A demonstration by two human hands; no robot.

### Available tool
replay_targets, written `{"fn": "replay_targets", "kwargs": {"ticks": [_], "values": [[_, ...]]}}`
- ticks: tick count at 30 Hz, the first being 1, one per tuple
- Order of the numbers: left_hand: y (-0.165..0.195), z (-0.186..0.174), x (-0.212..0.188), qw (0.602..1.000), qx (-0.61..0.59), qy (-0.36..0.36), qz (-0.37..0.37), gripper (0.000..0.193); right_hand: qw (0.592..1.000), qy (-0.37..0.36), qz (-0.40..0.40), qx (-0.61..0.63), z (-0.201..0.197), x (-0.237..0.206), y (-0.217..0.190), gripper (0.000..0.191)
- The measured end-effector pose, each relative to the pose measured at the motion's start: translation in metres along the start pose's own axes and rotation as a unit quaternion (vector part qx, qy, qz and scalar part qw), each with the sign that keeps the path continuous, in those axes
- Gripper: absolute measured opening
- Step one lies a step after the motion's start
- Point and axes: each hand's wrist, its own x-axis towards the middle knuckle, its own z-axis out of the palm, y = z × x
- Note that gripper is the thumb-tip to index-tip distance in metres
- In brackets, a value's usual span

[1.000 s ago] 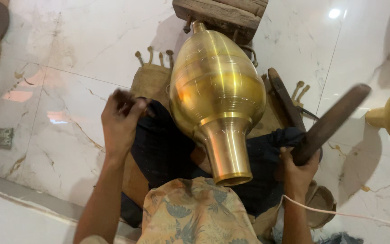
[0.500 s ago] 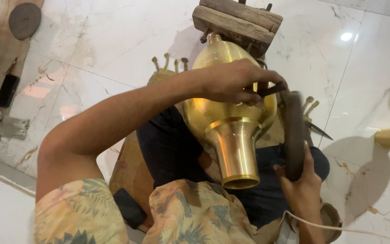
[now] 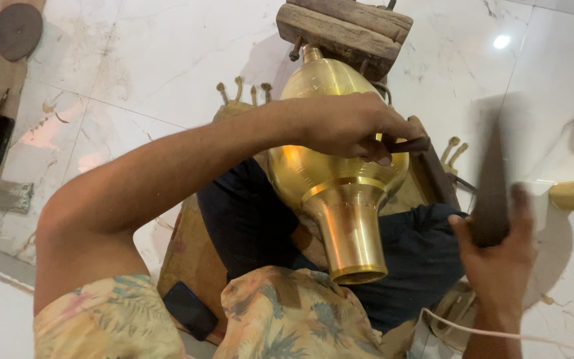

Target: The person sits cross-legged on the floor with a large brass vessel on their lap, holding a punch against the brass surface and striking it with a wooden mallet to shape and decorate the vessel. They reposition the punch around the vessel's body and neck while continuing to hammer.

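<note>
Your left hand [image 3: 350, 126] is reaching across the brass vessel [image 3: 330, 166], fingers closing tight on a small dark tool [image 3: 406, 144] and pressing it against the vessel's wide body. The vessel is lying across your lap, its far tip touching the wooden block [image 3: 343, 30] on the marble floor [image 3: 134, 60], its open neck pointing toward you. Your right hand [image 3: 496, 256] is gripping a dark, motion-blurred mallet [image 3: 489, 193] beside the vessel.
</note>
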Motion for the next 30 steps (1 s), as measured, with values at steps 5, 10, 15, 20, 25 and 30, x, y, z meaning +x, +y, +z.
{"fn": "replay_targets", "kwargs": {"ticks": [5, 10, 15, 20, 25, 30], "values": [[-0.001, 0.002, -0.001, 0.999, 0.037, 0.019, 0.005, 0.049, 0.976, -0.033, -0.085, -0.196, -0.002, -0.003, -0.004, 0.090], [0.002, -0.001, -0.006, 0.999, 0.001, 0.005, -0.033, 0.050, 0.965, 0.018, 0.171, 0.197, 0.004, -0.013, 0.016, 0.067], [0.003, -0.001, -0.007, 0.999, 0.029, 0.031, 0.021, 0.048, 0.988, -0.032, 0.133, 0.064, 0.000, -0.013, 0.023, 0.058], [0.007, 0.005, -0.020, 0.995, 0.015, 0.070, -0.066, 0.041, 0.992, -0.050, 0.108, 0.031, -0.022, 0.020, -0.003, 0.061], [0.016, 0.027, -0.042, 0.969, -0.003, 0.228, -0.090, 0.041, 0.978, -0.180, -0.027, -0.097, -0.049, 0.084, -0.018, 0.056], [0.034, 0.072, -0.060, 0.892, 0.001, 0.426, -0.152, 0.036, 0.916, -0.232, -0.253, -0.209, -0.062, 0.131, -0.054, 0.068]]}}
